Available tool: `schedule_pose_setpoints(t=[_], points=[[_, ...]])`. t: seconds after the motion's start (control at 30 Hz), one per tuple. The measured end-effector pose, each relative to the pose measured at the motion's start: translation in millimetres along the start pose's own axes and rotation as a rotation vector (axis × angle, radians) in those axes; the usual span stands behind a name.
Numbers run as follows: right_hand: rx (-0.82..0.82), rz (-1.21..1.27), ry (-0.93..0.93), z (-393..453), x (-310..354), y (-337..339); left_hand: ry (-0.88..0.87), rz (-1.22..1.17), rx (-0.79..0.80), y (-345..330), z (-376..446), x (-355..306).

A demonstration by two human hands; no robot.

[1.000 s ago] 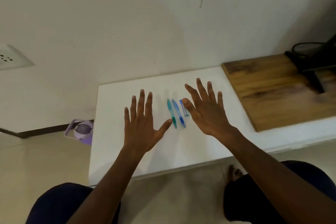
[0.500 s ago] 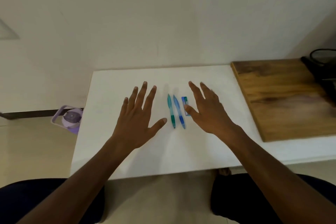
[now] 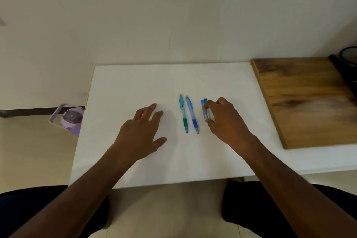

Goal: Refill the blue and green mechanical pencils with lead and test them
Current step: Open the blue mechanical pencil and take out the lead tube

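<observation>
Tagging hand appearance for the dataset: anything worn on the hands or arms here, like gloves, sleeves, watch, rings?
Both the left hand and the right hand are bare, with no gloves. Both forearms are uncovered as far as the frame's bottom edge, so no sleeves show. No watch, bracelet or ring is visible on either wrist or on the visible fingers. Dark clothing covers the lap below the arms.

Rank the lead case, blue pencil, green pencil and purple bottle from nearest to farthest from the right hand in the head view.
1. Lead case: pinched by the right hand.
2. Blue pencil: just left of the case.
3. Green pencil: left of the blue one.
4. Purple bottle: on the floor, beyond the table's left edge.
</observation>
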State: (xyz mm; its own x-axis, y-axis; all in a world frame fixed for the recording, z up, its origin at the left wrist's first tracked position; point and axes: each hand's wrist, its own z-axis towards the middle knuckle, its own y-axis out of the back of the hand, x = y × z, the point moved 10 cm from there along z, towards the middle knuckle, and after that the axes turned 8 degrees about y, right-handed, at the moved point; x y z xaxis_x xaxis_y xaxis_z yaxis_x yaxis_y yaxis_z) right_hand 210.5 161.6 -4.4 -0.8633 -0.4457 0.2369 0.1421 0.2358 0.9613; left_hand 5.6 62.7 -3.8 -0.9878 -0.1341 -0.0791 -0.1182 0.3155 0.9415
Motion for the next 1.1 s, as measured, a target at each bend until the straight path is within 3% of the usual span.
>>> schedule_pose_setpoints(t=[0.17,0.23,0.33,0.57,0.73,0.83,0.9,1.0,1.1], points=[[0.006,-0.070,-0.076,-4,-13,8,0.003,0.005,0.021,0,-3,-2],[-0.074,-0.084,-0.066,-3,-10,19,0.004,0.004,0.019,1,-4,-2],[-0.214,0.134,0.006,-2,8,27,0.006,-0.001,0.030,0,-4,-2],[-0.035,0.237,-0.053,3,30,-15,0.029,-0.083,0.005,5,-3,2],[-0.107,0.403,-0.127,-6,22,1,0.059,-0.418,-0.145,24,1,5],[-0.214,0.571,-0.014,-18,41,25,0.091,-0.787,-0.163,32,3,5],[-0.198,0.630,0.100,-27,66,24,0.091,-0.983,-0.154,34,2,0],[-0.132,0.628,0.171,-34,85,11,0.074,-1.083,-0.247,42,-3,-2],[-0.186,0.674,0.120,-27,73,21,0.091,-1.047,-0.221,37,-2,1]])
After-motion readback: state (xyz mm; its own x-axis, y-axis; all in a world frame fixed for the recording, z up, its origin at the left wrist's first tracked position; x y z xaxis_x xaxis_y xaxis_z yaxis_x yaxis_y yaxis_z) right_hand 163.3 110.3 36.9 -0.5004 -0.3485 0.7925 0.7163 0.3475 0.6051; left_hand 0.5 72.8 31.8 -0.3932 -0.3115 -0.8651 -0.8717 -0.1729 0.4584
